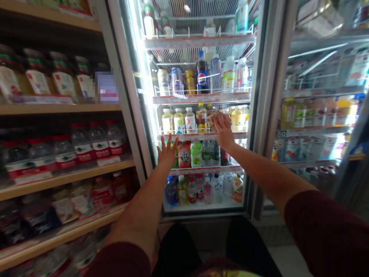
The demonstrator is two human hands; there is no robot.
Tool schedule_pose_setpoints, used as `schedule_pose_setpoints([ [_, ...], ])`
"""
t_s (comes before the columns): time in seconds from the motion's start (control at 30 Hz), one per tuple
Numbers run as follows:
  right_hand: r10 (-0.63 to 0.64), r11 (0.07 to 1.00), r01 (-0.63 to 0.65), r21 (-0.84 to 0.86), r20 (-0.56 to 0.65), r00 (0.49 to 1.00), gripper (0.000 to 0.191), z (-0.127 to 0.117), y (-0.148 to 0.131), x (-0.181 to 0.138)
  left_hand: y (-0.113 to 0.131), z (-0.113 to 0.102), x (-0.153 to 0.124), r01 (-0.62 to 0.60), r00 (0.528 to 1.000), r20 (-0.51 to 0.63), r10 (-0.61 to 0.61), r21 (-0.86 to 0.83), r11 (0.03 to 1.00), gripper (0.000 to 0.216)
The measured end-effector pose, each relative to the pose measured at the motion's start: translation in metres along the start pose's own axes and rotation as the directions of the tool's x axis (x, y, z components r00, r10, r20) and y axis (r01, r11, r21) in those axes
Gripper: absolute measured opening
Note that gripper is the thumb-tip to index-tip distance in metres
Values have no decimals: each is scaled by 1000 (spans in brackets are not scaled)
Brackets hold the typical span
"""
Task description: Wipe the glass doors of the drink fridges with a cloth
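Note:
A glass fridge door (pixel 198 152) stands in front of me, with rows of lit drinks behind it. My right hand (pixel 223 132) presses a crumpled, light brown patterned cloth (pixel 211 116) against the glass, level with the third shelf. The fingers lie over the cloth, and its underside is hidden. Lower and to the left, my left hand (pixel 167 152) is spread at the glass near the door's left side, holding nothing. Several bottles, among them a dark cola bottle (pixel 202 73), show through the pane above the hands.
Wooden shelves (pixel 66 173) with several bottles run along the left. To the right, past a metal door frame (pixel 266 111), is another glass-fronted fridge with cartons (pixel 294 148) and bottles. My knees (pixel 180 246) are close to the door's bottom edge.

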State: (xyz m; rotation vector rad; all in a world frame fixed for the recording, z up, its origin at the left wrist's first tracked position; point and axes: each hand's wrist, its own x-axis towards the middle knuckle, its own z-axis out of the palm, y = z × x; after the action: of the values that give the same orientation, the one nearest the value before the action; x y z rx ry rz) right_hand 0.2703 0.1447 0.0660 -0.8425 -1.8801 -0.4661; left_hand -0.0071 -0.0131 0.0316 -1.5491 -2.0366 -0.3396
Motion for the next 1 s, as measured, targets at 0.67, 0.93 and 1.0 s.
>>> schedule_pose_setpoints([
  [0.67, -532, 837, 544, 54, 315, 786, 68, 11, -53, 4, -11, 5, -2, -10, 999, -49, 17, 134, 991, 106],
  [0.93, -211, 973, 207, -99, -37, 977, 78, -14, 24, 36, -11, 8, -2, 6, 997, -71, 6, 160, 987, 108],
  [1.0, -166, 981, 159, -115, -51, 985, 79, -8, 27, 26, -9, 8, -2, 5, 997, -74, 7, 157, 988, 110],
])
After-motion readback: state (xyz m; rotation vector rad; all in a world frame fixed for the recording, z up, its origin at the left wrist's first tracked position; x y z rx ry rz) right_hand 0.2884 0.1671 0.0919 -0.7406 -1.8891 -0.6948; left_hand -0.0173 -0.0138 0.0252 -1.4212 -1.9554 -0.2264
